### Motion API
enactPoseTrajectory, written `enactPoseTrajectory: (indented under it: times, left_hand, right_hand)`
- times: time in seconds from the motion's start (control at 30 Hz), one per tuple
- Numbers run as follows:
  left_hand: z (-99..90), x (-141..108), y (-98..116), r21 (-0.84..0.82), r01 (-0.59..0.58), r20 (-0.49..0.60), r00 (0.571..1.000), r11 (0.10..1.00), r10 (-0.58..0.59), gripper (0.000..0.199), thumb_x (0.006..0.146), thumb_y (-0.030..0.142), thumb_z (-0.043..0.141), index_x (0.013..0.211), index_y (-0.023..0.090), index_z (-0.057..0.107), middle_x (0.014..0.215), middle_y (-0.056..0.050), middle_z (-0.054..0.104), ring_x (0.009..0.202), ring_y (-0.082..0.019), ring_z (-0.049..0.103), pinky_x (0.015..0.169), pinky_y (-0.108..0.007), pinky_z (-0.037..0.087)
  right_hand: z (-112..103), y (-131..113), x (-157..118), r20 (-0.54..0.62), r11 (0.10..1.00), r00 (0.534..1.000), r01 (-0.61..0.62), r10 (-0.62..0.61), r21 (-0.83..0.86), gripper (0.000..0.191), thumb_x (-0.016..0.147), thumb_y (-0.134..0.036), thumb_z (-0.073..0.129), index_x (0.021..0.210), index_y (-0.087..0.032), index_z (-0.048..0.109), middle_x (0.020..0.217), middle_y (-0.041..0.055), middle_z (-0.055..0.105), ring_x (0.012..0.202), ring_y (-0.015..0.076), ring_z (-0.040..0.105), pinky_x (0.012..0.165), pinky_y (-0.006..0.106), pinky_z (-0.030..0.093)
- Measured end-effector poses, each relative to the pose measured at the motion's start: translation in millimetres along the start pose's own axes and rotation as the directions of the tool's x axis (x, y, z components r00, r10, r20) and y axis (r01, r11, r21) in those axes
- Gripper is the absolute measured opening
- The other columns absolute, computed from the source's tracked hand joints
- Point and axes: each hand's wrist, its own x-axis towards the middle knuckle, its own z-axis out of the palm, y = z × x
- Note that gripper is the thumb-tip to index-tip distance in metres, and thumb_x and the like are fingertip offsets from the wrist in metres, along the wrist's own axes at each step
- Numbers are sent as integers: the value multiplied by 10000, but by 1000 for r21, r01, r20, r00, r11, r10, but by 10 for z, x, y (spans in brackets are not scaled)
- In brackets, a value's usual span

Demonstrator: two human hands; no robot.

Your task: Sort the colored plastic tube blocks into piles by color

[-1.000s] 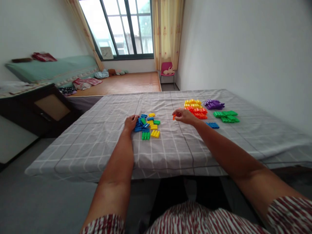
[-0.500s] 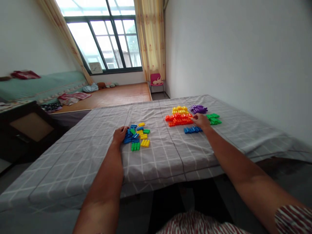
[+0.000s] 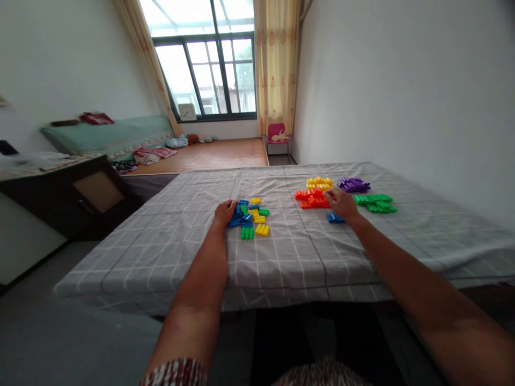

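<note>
My left hand (image 3: 225, 212) lies at the left edge of a mixed pile of small ribbed plastic blocks. Its fingers curl against the blue blocks (image 3: 237, 220); what they hold, if anything, is hidden. Green blocks (image 3: 247, 233) and yellow blocks (image 3: 262, 230) lie on the near side of this pile. Farther right, my right hand (image 3: 341, 203) has its fingertips closed at the right end of the orange blocks (image 3: 311, 198), seemingly pinching one. Under its near side sits a blue group (image 3: 333, 217), partly covered.
Beyond the right hand are yellow (image 3: 319, 183), purple (image 3: 354, 185) and green (image 3: 376, 202) groups. All rest on a grey checked tablecloth (image 3: 281, 262). A white wall (image 3: 402, 96) borders the right side; a dark cabinet (image 3: 92, 193) stands left, and a pink chair (image 3: 277, 131) beyond.
The camera has turned left, so the scene sits farther right. My right hand has shifted slightly left over the orange and blue groups, uncovering more green blocks. The left hand stays by its pile.
</note>
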Motion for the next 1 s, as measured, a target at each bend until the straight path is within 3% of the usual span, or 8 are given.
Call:
enactPoseTrajectory:
  times: [0.07,0.17,0.3,0.47,0.63,0.83,0.93,1.0]
  left_hand:
    - [-1,-6,21,-30,-20,-1,1000,999,20,405,889,389,402,1017,189,729,912,-57,735,812,-170,628,683,-233,423]
    - [-2,-20,50,-103,-58,3,998,993,59,418,893,417,405,1020,179,724,916,-64,738,739,-163,634,660,-242,429]
    - [15,-21,53,-157,-66,1,998,985,67,439,895,428,394,1012,157,719,940,-86,736,723,-170,641,657,-255,444]
    - [43,15,27,-205,-45,20,999,978,50,421,888,410,386,999,156,703,936,-75,735,739,-163,649,681,-251,459]
    - [20,37,26,-190,-47,42,998,981,56,444,873,418,376,1014,144,694,952,-73,733,762,-165,648,708,-248,465]
    - [-52,10,72,-108,-58,48,997,992,63,470,856,449,371,988,149,708,926,-73,735,789,-178,640,722,-249,459]
    - [-76,5,93,-84,-58,31,998,995,61,463,847,454,375,986,164,709,916,-64,737,801,-185,642,726,-250,460]
    - [-83,8,101,-83,-45,26,999,996,47,455,840,455,386,999,172,705,926,-58,738,803,-188,643,733,-252,465]
  right_hand:
    - [149,-434,-68,159,960,957,217,-245,175,282,895,-383,503,957,-183,693,912,67,716,779,165,643,702,248,462]
    - [387,-1083,-204,317,868,826,356,-466,347,275,867,-417,565,988,-205,692,901,44,714,707,144,635,655,244,460]
    - [595,-1647,-389,399,882,792,366,-463,296,314,779,-469,668,943,-202,686,946,60,701,780,178,637,665,266,455]
    - [671,-1778,-562,383,879,794,391,-472,273,312,708,-343,746,963,-185,660,971,73,680,849,191,628,719,275,461]
    - [509,-1392,-582,348,892,857,241,-381,383,271,761,-306,688,1005,-194,651,951,35,691,759,141,635,710,254,478]
    - [-109,-243,-422,111,959,994,-24,-8,281,335,788,-316,630,1104,-205,621,1036,51,681,752,137,624,698,256,505]
    - [-537,345,-418,-79,967,973,-202,215,154,342,790,-365,598,1087,-199,634,1002,74,682,774,178,620,704,291,516]
    - [-750,627,-484,-141,958,951,-262,277,112,343,797,-371,568,1080,-192,640,1007,97,678,808,210,620,727,324,514]
